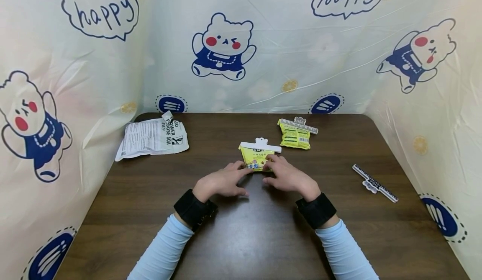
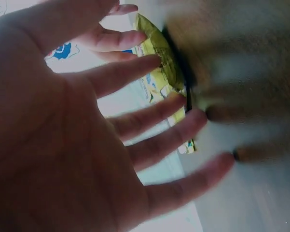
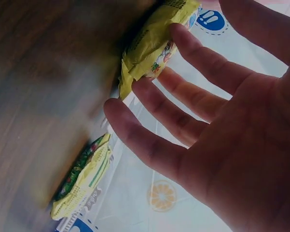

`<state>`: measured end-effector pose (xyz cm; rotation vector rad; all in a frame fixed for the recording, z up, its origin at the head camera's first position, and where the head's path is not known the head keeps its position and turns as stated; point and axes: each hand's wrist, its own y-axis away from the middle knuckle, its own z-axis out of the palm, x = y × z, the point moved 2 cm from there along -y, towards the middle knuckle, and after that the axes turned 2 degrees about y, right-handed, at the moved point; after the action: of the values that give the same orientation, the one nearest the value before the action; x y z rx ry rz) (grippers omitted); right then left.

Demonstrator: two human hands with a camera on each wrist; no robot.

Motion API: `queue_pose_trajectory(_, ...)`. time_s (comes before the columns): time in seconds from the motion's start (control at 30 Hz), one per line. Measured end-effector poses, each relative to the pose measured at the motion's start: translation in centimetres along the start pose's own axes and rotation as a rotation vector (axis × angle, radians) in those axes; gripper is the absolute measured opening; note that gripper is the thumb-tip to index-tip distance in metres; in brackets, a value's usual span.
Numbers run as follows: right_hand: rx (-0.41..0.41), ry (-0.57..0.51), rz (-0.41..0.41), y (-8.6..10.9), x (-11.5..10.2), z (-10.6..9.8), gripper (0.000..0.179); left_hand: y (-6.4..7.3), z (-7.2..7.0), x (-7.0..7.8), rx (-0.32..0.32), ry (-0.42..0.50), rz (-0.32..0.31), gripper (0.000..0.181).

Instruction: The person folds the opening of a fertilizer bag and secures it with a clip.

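A small yellow packet lies on the table in the head view, its far edge held in a white bag clip. From the left, my left hand reaches its near edge with fingers spread and fairly straight. My right hand is at the packet's right side, fingertips on or close to it, fingers loosely extended. The left wrist view has the yellow packet beyond the fingers. In the right wrist view the packet is by the fingertips, and neither hand wraps around it.
Behind and to the right lies another yellow packet with a ruler-marked clip on it. A loose clip rests at the table's right. At the back left is a white printed pouch. Patterned sheeting surrounds the table.
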<state>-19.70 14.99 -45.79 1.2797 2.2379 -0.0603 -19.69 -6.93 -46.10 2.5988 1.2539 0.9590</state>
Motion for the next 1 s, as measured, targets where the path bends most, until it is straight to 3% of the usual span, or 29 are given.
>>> queue_pose_trajectory(0.13, 0.023, 0.033, -0.013, 0.2, -0.2, 0.0, 0.034, 0.1, -0.2, 0.0, 0.004, -0.011, -0.052, 0.057)
queue_pose_trajectory(0.3, 0.044, 0.051, -0.014, 0.4, -0.8, -0.3, 0.036, 0.2, -0.3, 0.0, -0.022, -0.028, -0.069, 0.044)
queue_pose_trajectory(0.53, -0.011, 0.066, 0.021, 0.4, -1.2, -0.2, 0.048, 0.2, -0.3, -0.1, -0.020, -0.034, -0.092, 0.043)
queue_pose_trajectory(0.77, 0.013, 0.072, 0.010, 0.3, -1.0, 0.2, 0.049, 0.3, -0.3, -0.2, -0.022, -0.010, -0.169, 0.046)
queue_pose_trajectory(1.0, 0.030, 0.078, 0.009, 0.1, -0.8, 0.4, 0.049, 0.1, -0.2, -0.4, -0.028, -0.012, -0.156, 0.047)
